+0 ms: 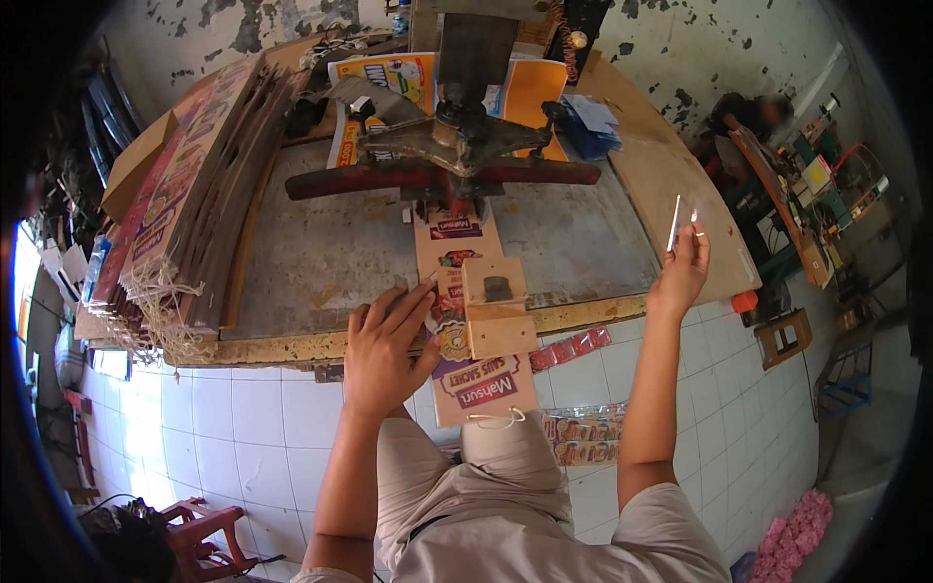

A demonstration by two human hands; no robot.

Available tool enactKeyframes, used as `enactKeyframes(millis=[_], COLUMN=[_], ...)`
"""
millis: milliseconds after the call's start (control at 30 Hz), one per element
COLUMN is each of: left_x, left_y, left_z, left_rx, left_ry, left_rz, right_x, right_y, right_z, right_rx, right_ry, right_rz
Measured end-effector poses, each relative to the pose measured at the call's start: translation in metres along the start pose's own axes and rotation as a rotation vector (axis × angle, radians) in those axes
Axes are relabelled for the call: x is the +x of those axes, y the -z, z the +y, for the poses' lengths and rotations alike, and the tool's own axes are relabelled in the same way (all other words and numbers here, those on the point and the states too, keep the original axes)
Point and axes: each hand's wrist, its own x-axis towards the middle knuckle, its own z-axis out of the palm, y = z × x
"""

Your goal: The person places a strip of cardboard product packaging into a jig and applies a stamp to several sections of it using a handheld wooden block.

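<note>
My left hand (389, 345) lies with its fingers stretched out at the left edge of a long printed cardboard strip (486, 413). The strip runs from under the press head (457, 199) out over the table's front edge, with a white cord loop at its near end. On top of it sits a small wooden block (498, 325) with a dark patch. Off to the right, above the table's edge, my right hand (683, 267) is raised, its fingers closed around a slim white stick (674, 223). A small shiny bit beside the stick is too small to name.
A tall stack of printed cardboard strips (194, 185) with loose cords stands at the left. The press's crossbar (535, 173) spans the metal plate (321, 243). Blue packets (591, 126) lie at the back right. A person (748, 112) sits beyond; a red stool (209, 534) stands lower left.
</note>
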Motion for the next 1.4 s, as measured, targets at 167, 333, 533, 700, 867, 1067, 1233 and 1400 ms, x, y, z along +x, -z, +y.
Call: enactKeyframes(millis=[167,333,533,700,867,1067,1233,1400], left_x=[0.000,-0.001,0.000,-0.001,0.000,-0.001,-0.001,-0.001], left_y=[0.001,-0.004,-0.003,-0.002,-0.003,-0.003,-0.003,-0.003], left_z=[0.000,-0.004,-0.003,-0.002,-0.002,-0.004,-0.003,-0.003], left_rx=[-0.002,-0.015,-0.023,-0.016,-0.026,-0.016,-0.006,-0.006], left_ry=[-0.004,-0.011,-0.027,-0.015,-0.024,-0.023,-0.028,-0.027], left_rz=[0.004,0.013,0.013,0.014,0.020,0.020,0.014,0.015], right_x=[-0.065,-0.112,-0.120,-0.125,-0.127,-0.123,-0.124,-0.125], right_y=[-0.047,-0.075,-0.067,-0.067,-0.065,-0.062,-0.064,-0.065], right_z=[-0.026,-0.039,-0.051,-0.057,-0.063,-0.061,-0.054,-0.047], right_rx=[-0.312,-0.434,-0.499,-0.532,-0.527,-0.482,-0.488,-0.482], right_ry=[0.463,0.444,0.363,0.422,0.412,0.341,0.486,0.487], right_rz=[-0.359,-1.156,-1.354,-1.396,-1.418,-1.412,-1.352,-1.365])
